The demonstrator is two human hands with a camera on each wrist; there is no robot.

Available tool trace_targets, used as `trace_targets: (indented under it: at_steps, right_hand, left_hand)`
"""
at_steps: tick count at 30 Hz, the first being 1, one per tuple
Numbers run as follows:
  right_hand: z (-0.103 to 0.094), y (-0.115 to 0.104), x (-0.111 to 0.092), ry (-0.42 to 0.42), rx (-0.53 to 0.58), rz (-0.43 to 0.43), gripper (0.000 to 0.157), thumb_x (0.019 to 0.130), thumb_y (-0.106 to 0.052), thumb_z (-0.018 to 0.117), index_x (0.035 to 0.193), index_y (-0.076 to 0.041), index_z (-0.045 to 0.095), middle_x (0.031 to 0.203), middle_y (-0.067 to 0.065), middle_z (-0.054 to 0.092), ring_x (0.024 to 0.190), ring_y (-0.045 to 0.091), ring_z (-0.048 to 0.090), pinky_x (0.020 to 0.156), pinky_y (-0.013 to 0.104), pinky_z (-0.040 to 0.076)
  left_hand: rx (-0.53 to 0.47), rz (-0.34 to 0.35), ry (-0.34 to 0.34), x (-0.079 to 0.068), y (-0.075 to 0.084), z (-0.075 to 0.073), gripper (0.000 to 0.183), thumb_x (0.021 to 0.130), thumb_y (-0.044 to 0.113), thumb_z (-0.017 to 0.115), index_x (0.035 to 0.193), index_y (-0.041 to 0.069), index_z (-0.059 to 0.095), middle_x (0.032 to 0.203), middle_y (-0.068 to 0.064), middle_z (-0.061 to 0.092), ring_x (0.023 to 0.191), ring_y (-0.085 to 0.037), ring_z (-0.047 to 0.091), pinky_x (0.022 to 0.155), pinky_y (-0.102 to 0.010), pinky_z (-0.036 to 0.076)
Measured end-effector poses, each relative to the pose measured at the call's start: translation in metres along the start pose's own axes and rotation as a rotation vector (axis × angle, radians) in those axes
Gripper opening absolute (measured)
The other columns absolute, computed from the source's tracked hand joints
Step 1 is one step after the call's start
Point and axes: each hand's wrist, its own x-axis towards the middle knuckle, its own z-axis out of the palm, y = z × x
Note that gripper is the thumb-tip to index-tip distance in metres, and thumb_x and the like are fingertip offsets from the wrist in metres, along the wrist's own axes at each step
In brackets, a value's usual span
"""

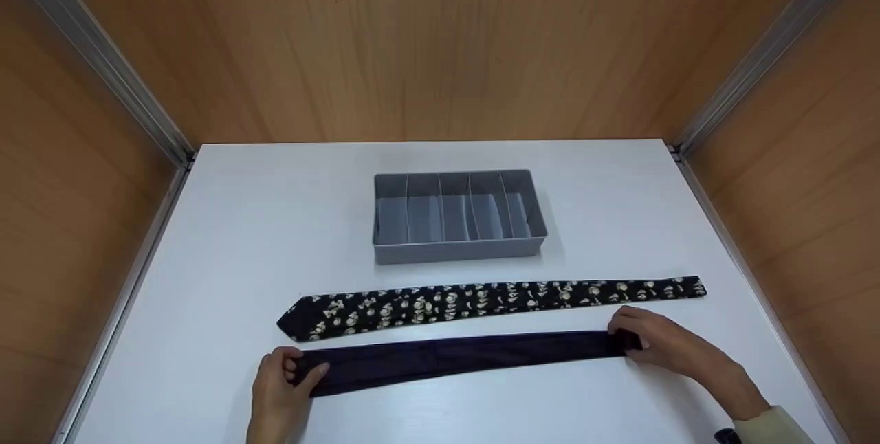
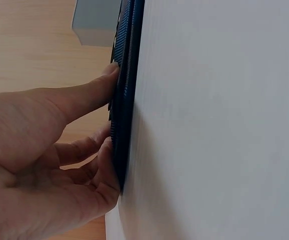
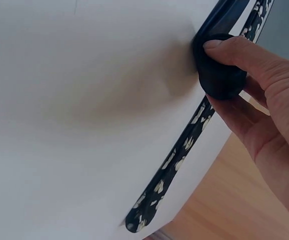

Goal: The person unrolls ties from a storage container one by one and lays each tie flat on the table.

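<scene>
A plain dark navy necktie lies stretched sideways across the white table, between both hands. My left hand holds its wide left end, thumb on the near part and fingers at the tip; the left wrist view shows the thumb against the folded cloth. At the narrow right end, my right hand pinches the cloth, which bends into a rounded loop in the right wrist view. Just beyond lies a black necktie with cream figures, flat, its pointed wide end to the left.
Behind the ties stands a grey tray split by dividers into several upright compartments. The white table is enclosed by wooden panels at the back and both sides, with metal strips along the corners.
</scene>
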Motion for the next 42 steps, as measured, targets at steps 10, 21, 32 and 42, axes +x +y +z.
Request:
trace_targets:
  at_steps: [10, 21, 32, 42]
  right_hand:
    - [-0.006, 0.005, -0.007, -0.015, -0.015, 0.0, 0.05, 0.067, 0.016, 0.085, 0.107, -0.008, 0.068, 0.109, 0.002, 0.064, 0.097, 0.021, 0.064, 0.076, 0.034, 0.056]
    - [-0.009, 0.01, -0.012, -0.045, -0.045, 0.036, 0.049, 0.067, 0.018, 0.084, 0.106, -0.008, 0.069, 0.107, 0.002, 0.065, 0.096, 0.022, 0.065, 0.077, 0.035, 0.056]
    - [-0.011, 0.015, -0.019, -0.045, -0.057, 0.047, 0.048, 0.069, 0.015, 0.085, 0.107, -0.008, 0.068, 0.107, 0.002, 0.064, 0.095, 0.021, 0.064, 0.076, 0.035, 0.056]
    - [-0.016, 0.022, -0.028, -0.054, -0.081, 0.082, 0.046, 0.068, 0.014, 0.086, 0.102, -0.01, 0.068, 0.105, 0.001, 0.064, 0.095, 0.02, 0.063, 0.077, 0.036, 0.055]
  left_hand:
    - [0.003, 0.01, 0.026, 0.0, 0.001, 0.001, 0.042, 0.088, 0.016, 0.082, 0.113, -0.003, 0.054, 0.096, -0.011, 0.046, 0.088, -0.026, 0.044, 0.076, -0.036, 0.04]
    - [-0.005, -0.008, 0.017, 0.0, 0.0, 0.002, 0.041, 0.089, 0.017, 0.081, 0.114, -0.002, 0.053, 0.098, -0.012, 0.046, 0.091, -0.026, 0.045, 0.077, -0.037, 0.041]
    - [0.003, 0.001, 0.01, 0.001, 0.002, 0.001, 0.042, 0.089, 0.016, 0.081, 0.114, -0.003, 0.054, 0.097, -0.012, 0.047, 0.089, -0.026, 0.045, 0.077, -0.036, 0.041]
    - [-0.004, -0.033, 0.002, 0.0, 0.002, 0.001, 0.042, 0.09, 0.017, 0.08, 0.116, -0.002, 0.052, 0.099, -0.013, 0.046, 0.092, -0.027, 0.045, 0.078, -0.04, 0.041]
